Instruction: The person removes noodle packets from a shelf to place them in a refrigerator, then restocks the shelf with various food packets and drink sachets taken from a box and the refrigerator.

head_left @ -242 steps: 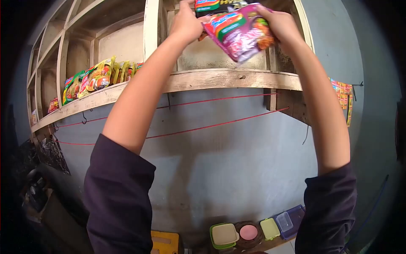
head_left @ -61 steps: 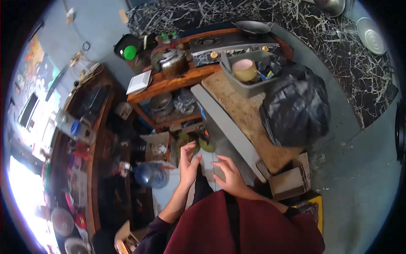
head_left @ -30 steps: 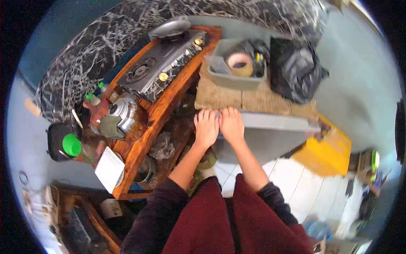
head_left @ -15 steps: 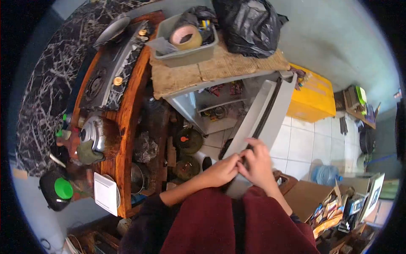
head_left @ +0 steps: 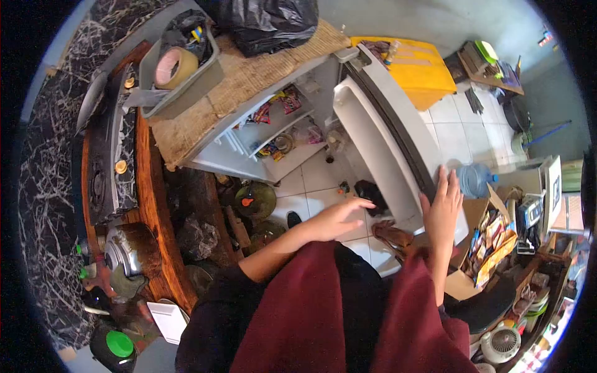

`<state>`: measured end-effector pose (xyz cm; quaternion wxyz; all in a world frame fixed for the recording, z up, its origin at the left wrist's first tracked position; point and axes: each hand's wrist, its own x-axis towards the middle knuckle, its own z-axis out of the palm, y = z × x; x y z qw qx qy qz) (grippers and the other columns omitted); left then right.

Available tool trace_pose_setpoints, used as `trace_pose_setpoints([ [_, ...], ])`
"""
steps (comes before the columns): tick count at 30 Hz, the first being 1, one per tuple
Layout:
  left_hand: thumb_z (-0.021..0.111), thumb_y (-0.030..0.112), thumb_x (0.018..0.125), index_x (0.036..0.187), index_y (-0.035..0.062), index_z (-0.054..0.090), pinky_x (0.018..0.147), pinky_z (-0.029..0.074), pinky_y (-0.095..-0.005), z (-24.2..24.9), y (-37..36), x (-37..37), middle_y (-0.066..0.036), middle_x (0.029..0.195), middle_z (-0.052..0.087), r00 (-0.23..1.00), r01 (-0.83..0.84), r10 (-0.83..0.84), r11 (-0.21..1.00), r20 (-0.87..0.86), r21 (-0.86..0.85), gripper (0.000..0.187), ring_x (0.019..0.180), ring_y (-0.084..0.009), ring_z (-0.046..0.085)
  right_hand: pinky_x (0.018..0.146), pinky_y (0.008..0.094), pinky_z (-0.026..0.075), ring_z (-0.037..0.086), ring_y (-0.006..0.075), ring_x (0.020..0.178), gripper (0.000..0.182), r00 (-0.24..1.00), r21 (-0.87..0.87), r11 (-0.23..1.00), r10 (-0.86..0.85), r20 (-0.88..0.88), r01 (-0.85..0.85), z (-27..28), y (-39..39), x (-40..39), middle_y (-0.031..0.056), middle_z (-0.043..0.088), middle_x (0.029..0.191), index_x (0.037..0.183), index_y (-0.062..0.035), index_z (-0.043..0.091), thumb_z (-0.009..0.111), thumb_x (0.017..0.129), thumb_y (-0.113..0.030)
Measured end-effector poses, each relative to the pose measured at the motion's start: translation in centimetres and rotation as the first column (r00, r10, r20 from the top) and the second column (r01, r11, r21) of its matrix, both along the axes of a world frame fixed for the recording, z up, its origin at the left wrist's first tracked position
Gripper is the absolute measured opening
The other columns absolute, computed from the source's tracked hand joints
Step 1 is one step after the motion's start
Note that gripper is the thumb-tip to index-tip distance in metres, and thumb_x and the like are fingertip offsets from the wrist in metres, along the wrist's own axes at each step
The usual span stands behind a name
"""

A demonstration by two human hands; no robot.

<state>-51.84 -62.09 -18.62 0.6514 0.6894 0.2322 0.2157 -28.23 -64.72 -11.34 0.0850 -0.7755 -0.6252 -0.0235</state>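
The small fridge (head_left: 245,121) stands with its white door (head_left: 429,146) swung wide. My right hand (head_left: 443,208) rests flat against the door near its free end, fingers stretched out and not wrapped round it. In front of the opening, my left hand (head_left: 341,221) hovers with fingers apart and nothing in them. Inside the fridge, colourful packets (head_left: 289,101) lie on a shelf, and a round container (head_left: 284,143) sits lower down among more packets. The door's inner side has a long white bin (head_left: 367,133) and a dark gasket.
On the fridge's woven cover stand a grey bin (head_left: 205,84) with a tape roll (head_left: 176,68) and a black plastic bag (head_left: 267,25). Left is a wooden counter (head_left: 158,217) with a kettle (head_left: 134,248). Right are a yellow box (head_left: 404,71), a water jug (head_left: 476,180) and a filled carton (head_left: 469,280).
The door has opened wider, showing the fridge's inside. My hands, together at the door edge before, have parted: the right moved right along the door, the left let go. My view has turned right.
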Motion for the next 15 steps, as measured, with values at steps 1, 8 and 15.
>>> trace_pose_setpoints([
  [1,0.051,0.008,0.083,0.12,0.004,0.042,0.097,0.032,-0.0333,-0.4,0.0,-0.9,-0.011,0.124,0.042,0.997,-0.037,0.032,0.997,-0.065,-0.066,0.039,0.115,-0.0211,0.04,0.098,0.0508,0.024,0.028,0.0367,0.122,0.074,0.998,0.027,0.999,-0.048,0.051,0.047,-0.5,0.7,0.3,0.0199,0.028,0.133,0.132,-0.0084,0.026,0.065,0.072,-0.026],
  [8,0.054,0.014,0.081,0.119,0.004,0.043,0.097,0.029,-0.0322,-4.5,0.0,-8.5,-0.013,0.121,0.045,0.853,-0.443,0.419,0.896,-0.312,-0.009,0.04,0.116,-0.0247,0.041,0.098,0.055,0.019,0.023,0.0333,0.126,0.075,0.95,0.279,0.936,-0.267,0.162,0.216,-3.7,5.6,1.4,0.0188,0.024,0.137,0.132,-0.0072,0.027,0.057,0.075,-0.046],
  [15,0.055,0.016,0.081,0.12,0.005,0.041,0.098,0.026,-0.0321,-11.9,4.4,-13.2,-0.013,0.124,0.044,0.731,-0.598,0.512,0.799,-0.451,-0.061,0.043,0.118,-0.0234,0.037,0.087,0.0401,0.038,0.046,0.0339,0.104,0.029,0.784,0.321,0.89,0.442,-0.435,-0.324,-12.7,8.6,-8.7,0.0156,0.047,0.113,0.094,-0.0044,0.055,0.059,0.065,-0.001],
])
